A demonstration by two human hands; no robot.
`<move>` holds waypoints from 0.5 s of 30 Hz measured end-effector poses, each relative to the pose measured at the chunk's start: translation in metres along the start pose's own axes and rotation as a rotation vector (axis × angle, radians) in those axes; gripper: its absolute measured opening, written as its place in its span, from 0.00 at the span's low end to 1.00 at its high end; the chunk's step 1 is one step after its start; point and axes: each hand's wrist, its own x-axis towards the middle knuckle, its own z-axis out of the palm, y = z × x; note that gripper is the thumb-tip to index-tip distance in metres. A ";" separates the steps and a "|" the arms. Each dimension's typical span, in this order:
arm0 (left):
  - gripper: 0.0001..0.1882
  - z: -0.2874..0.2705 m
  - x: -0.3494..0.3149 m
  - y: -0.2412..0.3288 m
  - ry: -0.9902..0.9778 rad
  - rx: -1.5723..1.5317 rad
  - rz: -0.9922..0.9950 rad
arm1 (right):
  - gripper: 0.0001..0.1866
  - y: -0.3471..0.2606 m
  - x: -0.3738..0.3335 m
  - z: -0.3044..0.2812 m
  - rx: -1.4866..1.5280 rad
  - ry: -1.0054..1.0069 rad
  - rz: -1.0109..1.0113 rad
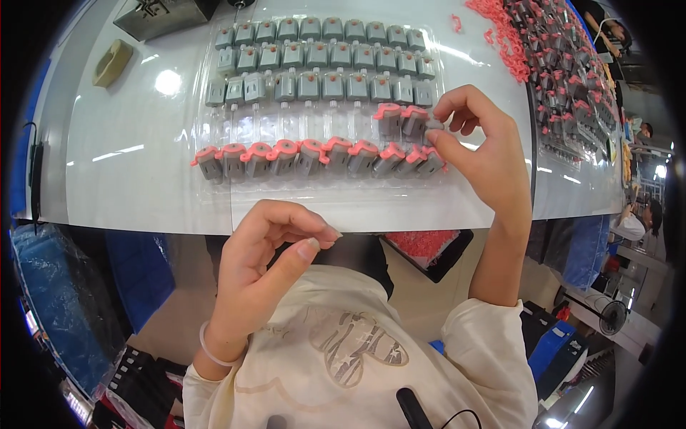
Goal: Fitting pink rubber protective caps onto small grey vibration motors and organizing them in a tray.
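My right hand [486, 139] is over the right end of a clear plastic tray [207, 129]. Its thumb and index finger pinch a small grey motor [434, 124], partly hidden by the fingertips. Beside it stand two grey motors with coral-pink caps [388, 118]. A front row of capped motors [312, 154] leans in the tray. Behind, several rows of uncapped grey motors [309, 86] show white shafts and small orange dots. My left hand [268, 264] hovers in front of the table edge, fingers curled and thumb close to the fingertips, with nothing visible in it.
Loose coral-pink caps [500, 36] lie piled at the back right, beside trays crowded with capped motors [564, 86]. A metal box [166, 18] and a tan ring-shaped piece [112, 62] sit at the back left. Below the table edge is a dark bin of pink pieces [425, 250].
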 end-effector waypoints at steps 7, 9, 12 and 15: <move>0.08 0.006 0.007 0.002 -0.104 0.107 0.005 | 0.11 0.013 0.003 -0.002 0.197 0.067 -0.004; 0.08 0.008 0.010 -0.001 -0.123 0.130 0.006 | 0.11 0.014 0.003 -0.002 0.203 0.036 0.007; 0.08 0.011 0.012 0.000 -0.119 0.120 0.008 | 0.12 0.019 0.003 -0.003 0.202 0.060 -0.043; 0.08 0.011 0.017 0.000 -0.168 0.179 0.031 | 0.13 0.018 0.004 -0.011 0.391 0.057 0.053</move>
